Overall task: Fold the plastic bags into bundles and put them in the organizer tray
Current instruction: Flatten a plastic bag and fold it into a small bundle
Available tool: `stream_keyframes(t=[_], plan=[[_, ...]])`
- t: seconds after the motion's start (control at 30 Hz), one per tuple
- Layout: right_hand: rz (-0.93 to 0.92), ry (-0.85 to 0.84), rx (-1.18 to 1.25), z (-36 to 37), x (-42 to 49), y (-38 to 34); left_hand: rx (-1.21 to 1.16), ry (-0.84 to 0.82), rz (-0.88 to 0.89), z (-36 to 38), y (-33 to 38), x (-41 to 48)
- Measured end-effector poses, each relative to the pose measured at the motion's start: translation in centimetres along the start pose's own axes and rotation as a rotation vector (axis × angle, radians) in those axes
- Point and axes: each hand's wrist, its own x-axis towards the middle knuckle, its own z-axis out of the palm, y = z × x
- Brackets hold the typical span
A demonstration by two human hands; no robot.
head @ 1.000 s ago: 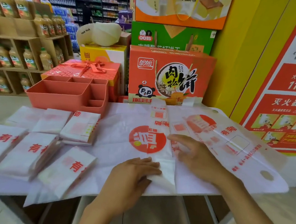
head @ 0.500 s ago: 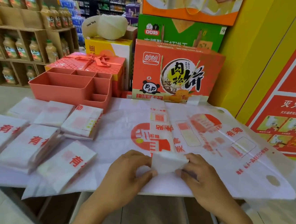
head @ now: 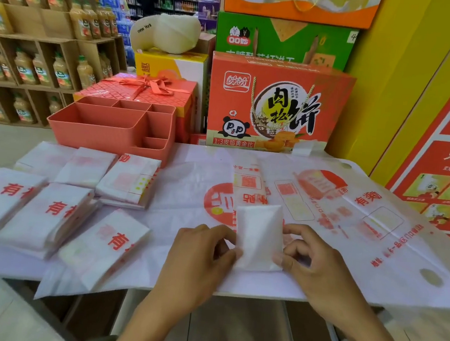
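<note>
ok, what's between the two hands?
The folded end of the plastic bag; the left hand and right hand pinch its side edges. Head view shows it.

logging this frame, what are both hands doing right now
Left hand: pinches the folded bag at its left edge.
Right hand: pinches its right edge.

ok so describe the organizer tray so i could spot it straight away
Find the big orange panda box at the back. Left of it sits a ribboned red gift box, with the organizer tray right in front. Unlike both, the tray is plain salmon, open-topped and split into compartments.
</note>
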Motion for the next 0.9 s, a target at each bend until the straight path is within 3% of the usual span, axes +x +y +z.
stream_keyframes(t=[0.27, 0.47, 0.7, 0.9], plan=[[-0.008, 0.040, -0.087, 0.1, -0.2, -0.7, 0.107, -0.139, -0.030, -0.6, 0.5, 1.8], [-0.077, 0.094, -0.366, 0.7, -0.2, -0.7, 0.255, -0.161, 0.160, -0.2, -1.3, 2.7], [-0.129, -0.076, -0.616, 0.6, 0.0, -0.4, 0.432, -0.346, 0.182, 0.5, -1.7, 3.0], [-0.187, -0.041, -0.714, 0.7, -0.4, -0.3, 0.498, -0.377, 0.215, 0.8, -1.7, 2.9]])
